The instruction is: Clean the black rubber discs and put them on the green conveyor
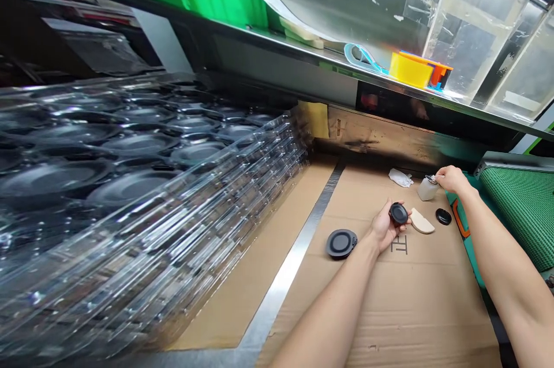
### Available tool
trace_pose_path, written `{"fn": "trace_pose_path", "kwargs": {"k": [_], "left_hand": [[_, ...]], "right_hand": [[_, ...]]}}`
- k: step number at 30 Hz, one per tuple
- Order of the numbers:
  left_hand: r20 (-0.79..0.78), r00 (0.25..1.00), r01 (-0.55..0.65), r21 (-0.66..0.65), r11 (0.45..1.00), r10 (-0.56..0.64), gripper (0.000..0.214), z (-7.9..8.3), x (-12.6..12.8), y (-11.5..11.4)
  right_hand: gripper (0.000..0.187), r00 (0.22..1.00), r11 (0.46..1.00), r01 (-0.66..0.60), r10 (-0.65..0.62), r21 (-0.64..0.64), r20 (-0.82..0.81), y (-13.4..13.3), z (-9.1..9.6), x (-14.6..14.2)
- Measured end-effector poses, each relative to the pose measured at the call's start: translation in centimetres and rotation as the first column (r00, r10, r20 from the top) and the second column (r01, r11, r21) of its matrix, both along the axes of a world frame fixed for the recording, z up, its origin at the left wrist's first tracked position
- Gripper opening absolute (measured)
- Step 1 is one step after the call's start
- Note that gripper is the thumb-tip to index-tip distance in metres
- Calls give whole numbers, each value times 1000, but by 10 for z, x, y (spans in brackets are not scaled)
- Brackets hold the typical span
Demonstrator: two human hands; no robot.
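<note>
The person's left hand [384, 225] is reaching in from the bottom centre of the frame, palm up, and its grip is closing around a small round black disc [398, 213], with the thumb and fingers curled against its rim. The right hand [452, 179] is coming in from the right edge, and its grip is pinching the metal top of a small frosted white bottle [426, 190]. The bottle is standing just left of those fingertips, and it is hard to tell whether its base is bearing on the cardboard.

Both hands are working over a cardboard-covered worktop [411, 310]. A wider round black pad [341, 243] is lying left of the left hand, while a curved beige foam piece [422, 221] and a smaller black disc [443, 217] are lying just beyond it, near the right forearm. A crumpled white cloth [400, 177] is sitting towards the far edge.

Stacked clear plastic trays [130, 183] are filling the left of the frame, past a steel strip [281, 281]. A green mat [526, 212] is lying at the right edge, and a yellow container [409, 70] is standing on a metal shelf [303, 51] at the upper right.
</note>
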State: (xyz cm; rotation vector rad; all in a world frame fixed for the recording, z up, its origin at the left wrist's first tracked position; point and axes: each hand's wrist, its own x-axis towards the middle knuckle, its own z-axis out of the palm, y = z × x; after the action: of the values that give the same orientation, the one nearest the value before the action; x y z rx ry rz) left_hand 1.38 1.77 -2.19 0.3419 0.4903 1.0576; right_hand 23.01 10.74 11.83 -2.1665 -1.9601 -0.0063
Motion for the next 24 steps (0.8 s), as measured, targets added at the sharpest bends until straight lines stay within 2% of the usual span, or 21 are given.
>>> {"fn": "trace_pose_path", "kwargs": {"k": [2, 4, 7, 9, 11, 13, 19, 24], "left_hand": [[10, 1000, -5, -1, 1000, 5, 48, 1, 0, -1], [6, 1000, -10, -5, 1000, 10, 53, 3, 0, -2], [-63, 998, -18, 4, 1000, 18, 62, 6, 2, -4], [-134, 990, -37, 24, 999, 40, 65, 6, 4, -6], [-207, 976, -59, 44, 997, 67, 67, 6, 6, -8], [-272, 958, -72, 63, 995, 87, 69, 5, 9, -10], [-440, 890, -60, 144, 988, 118, 67, -2, 17, -15], [-463, 876, -96, 106, 990, 135, 62, -6, 18, -15]], "right_hand": [[25, 996, 990, -13, 25, 140, -80, -15, -5, 1], [29, 967, 958, -43, 110, 283, -228, -36, -19, -3], [36, 823, 927, -134, 301, 351, -482, -71, -54, -21], [38, 741, 913, -197, 377, 358, -555, -93, -78, -37], [36, 721, 888, -270, 442, 372, -534, -110, -95, -52], [32, 731, 854, -348, 505, 386, -458, -120, -102, -63], [30, 768, 788, -484, 591, 381, -247, -122, -106, -65], [28, 814, 783, -544, 579, 303, -35, -119, -111, -61]]}}
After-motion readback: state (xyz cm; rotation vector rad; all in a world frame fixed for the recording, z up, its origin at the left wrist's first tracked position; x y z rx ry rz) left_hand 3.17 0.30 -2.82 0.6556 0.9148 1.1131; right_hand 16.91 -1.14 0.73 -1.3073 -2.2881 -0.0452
